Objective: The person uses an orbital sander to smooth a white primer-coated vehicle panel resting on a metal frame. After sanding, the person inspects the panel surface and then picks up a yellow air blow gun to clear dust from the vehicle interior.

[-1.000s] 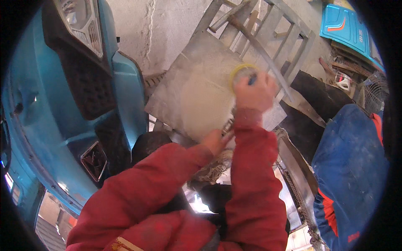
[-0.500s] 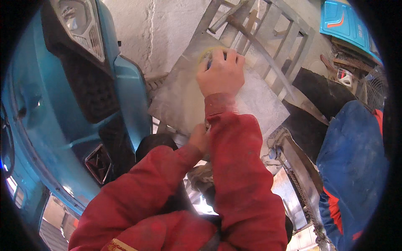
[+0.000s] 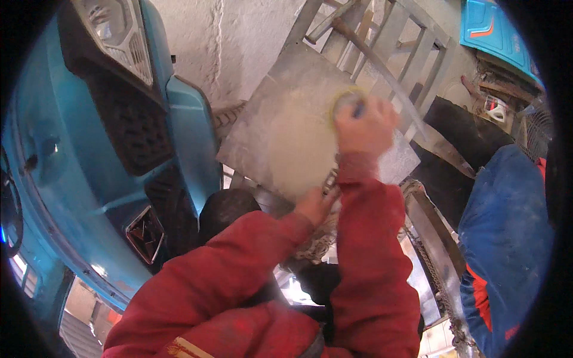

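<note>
My right hand (image 3: 369, 128) is wrapped over the top of a round sander (image 3: 345, 102) with a blue-black body and a yellow-rimmed disc, blurred by motion. The sander lies against a flat grey metal sheet (image 3: 262, 128), right of a pale dusty patch on it. Below, at the sheet's near edge, my left hand (image 3: 316, 204) is closed around the sander's rear end, by a metal fitting (image 3: 330, 181). The right forearm partly hides how the fitting joins the body.
A teal vehicle front (image 3: 71, 161) with a headlight fills the left. Behind the sheet leans a grey metal frame (image 3: 427, 48) against a pale wall (image 3: 250, 30). At right are blue work clothes (image 3: 507, 232), a fan guard (image 3: 534, 128), a white bottle (image 3: 495, 108) and a teal panel (image 3: 498, 33).
My right hand has swept the sander rightward and slightly down across the sheet. My left hand has followed to the right, and the pale dusty patch is now uncovered.
</note>
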Demonstrator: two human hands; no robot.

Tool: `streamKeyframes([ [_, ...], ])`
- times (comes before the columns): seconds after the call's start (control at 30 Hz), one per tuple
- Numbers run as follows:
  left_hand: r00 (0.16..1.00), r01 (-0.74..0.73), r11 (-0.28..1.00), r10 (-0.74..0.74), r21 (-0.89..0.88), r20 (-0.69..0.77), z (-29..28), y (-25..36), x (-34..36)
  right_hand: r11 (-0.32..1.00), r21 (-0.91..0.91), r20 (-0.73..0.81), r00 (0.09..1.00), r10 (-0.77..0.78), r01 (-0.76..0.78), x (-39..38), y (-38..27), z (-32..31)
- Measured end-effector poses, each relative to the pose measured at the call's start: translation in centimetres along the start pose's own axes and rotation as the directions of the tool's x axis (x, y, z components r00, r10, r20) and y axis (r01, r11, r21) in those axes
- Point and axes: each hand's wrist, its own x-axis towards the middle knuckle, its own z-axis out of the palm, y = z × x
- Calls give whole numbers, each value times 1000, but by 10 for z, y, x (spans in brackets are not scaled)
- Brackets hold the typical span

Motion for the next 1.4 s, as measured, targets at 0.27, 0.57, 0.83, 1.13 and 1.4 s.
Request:
streamKeyframes([
  [0.27, 984, -35, 999, 32, 16, 177, -20, 0, 15, 997, 63, 40, 998, -56, 53, 6, -17, 6],
  [0.57, 919, -391, 905, 376, 169, 114, 12, 4, -5, 979, -99, 23, 983, 183, -180, -6, 37, -18],
  [0.83, 959, -283, 956, 284, 73, -13, -13, -33, 20, 985, 129, -26, 994, -110, 112, 4, -35, 15],
  [1.13, 923, -85, 991, 38, 107, 383, 21, 10, 0, 935, -130, -5, 943, 333, -331, -13, 73, -30],
  [1.4, 884, -441, 883, 458, -161, 91, -30, -17, 13, 983, 134, -35, 992, -120, 123, 11, -46, 16],
])
